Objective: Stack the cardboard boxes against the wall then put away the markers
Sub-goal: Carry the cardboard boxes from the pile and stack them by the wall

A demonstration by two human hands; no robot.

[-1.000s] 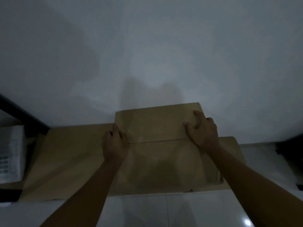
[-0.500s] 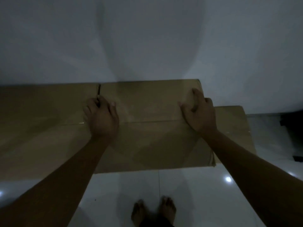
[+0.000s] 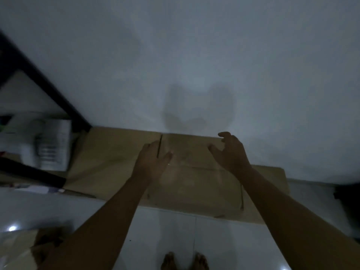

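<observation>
Dim light fills a room with a plain pale wall (image 3: 194, 55) and a glossy white tiled floor (image 3: 175, 230). Flattened cardboard boxes (image 3: 116, 156) lean against the foot of that wall, their top edges touching it and their lower edges out on the floor — several sheets overlap, one showing lower down at the right end. The left hand (image 3: 150, 164) lies over the upper part of the cardboard beside a dark slit between two flaps, its fingers spread; whether it touches the cardboard I cannot tell. The right hand (image 3: 229, 152) is in front of the boxes' top edge, close to the wall, fingers curled and apart, holding nothing. Left of the boxes, a dark-framed shelf (image 3: 39, 78) stands against the wall — blurred pale items sit on it. No markers can be made out. Two bare feet (image 3: 185, 262) stand on the floor, well back from the wall.
</observation>
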